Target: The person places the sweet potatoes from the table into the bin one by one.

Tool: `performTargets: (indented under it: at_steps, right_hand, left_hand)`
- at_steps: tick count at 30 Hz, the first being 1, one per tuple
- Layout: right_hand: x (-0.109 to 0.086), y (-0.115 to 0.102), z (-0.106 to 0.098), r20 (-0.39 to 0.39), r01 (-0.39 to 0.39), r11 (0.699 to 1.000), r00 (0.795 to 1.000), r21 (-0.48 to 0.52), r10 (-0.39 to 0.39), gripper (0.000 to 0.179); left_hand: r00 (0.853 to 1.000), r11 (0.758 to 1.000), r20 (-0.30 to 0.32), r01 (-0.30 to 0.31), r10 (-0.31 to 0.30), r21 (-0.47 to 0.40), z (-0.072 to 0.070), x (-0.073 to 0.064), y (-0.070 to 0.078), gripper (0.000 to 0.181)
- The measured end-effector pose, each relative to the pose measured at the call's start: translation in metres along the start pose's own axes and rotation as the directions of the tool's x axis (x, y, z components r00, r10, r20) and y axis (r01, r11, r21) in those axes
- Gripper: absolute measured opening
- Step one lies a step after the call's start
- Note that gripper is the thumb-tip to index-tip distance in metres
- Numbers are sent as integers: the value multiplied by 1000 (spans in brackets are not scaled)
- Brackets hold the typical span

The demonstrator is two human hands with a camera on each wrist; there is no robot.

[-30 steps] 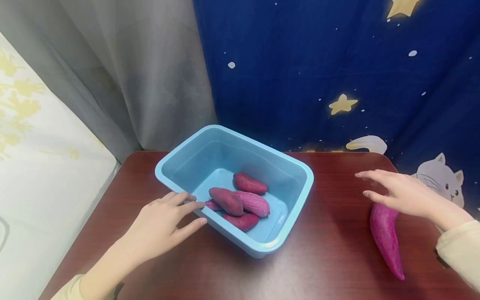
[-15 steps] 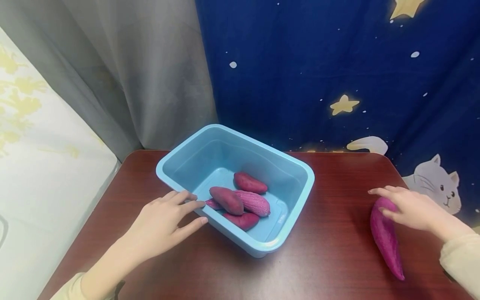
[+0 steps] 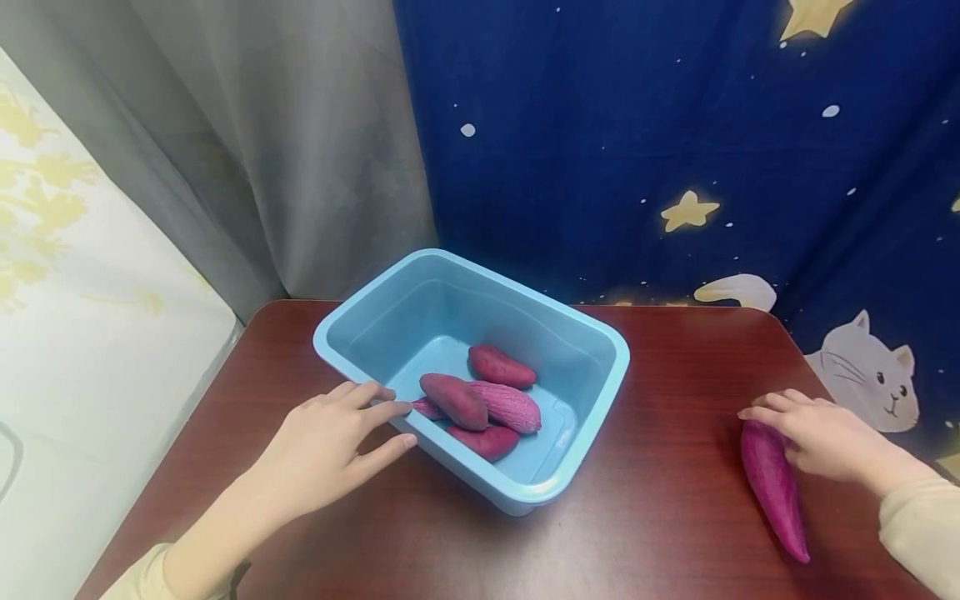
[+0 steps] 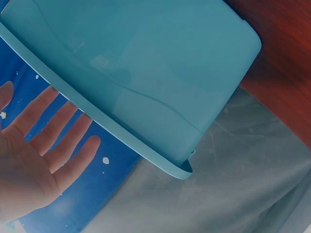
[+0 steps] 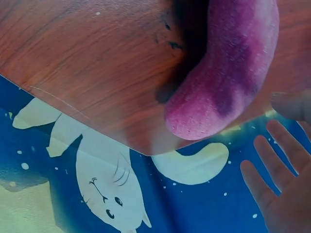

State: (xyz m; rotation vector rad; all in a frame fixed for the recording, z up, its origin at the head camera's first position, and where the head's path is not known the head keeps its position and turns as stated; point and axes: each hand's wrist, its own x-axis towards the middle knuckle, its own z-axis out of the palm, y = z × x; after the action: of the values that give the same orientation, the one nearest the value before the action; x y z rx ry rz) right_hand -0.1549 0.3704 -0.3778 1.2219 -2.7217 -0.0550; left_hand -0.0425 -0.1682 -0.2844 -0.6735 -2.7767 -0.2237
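Observation:
My left hand [image 3: 330, 446] rests its fingertips on the near-left rim of a light blue plastic tub [image 3: 577, 483]. In the left wrist view its fingers [image 4: 68, 116] are straight and spread along the rim. At the right of the table, a curved purple sweet potato [image 3: 772, 492] lies with its tapered end toward me. My right hand [image 3: 821, 433] holds its far end in the head view, fingers curved over the top and thumb on the near side. The right wrist view shows those fingers [image 5: 272, 165] spread beside the sweet potato [image 5: 223, 82].
Inside the tub lie several purple sweet potatoes [image 3: 453, 400], one with a rough, ridged skin [image 3: 506, 404]. The dark red wooden table [image 3: 637, 533] ends at a grey curtain [image 3: 330, 150] and a blue star-patterned curtain [image 3: 562, 150]. White patterned cloth [image 3: 97, 375] covers the left side.
My right hand has come down onto the sweet potato's far end, and its fingers have bent over it. My left hand and the tub stay where they were.

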Motion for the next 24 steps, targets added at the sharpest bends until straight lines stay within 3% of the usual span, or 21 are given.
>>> performTargets:
  at_steps: [7,24]
  right_hand:
    - [-1,-2,9,40,23,1000,999,-5,-23,58]
    - [-5,0,23,56,73,996,996,-55,-70,54]
  left_hand:
    - [1000,1000,5,4,-4,-1,-1,0,0,37]
    - [1000,1000,5,1,-1,7,-2,0,0,37]
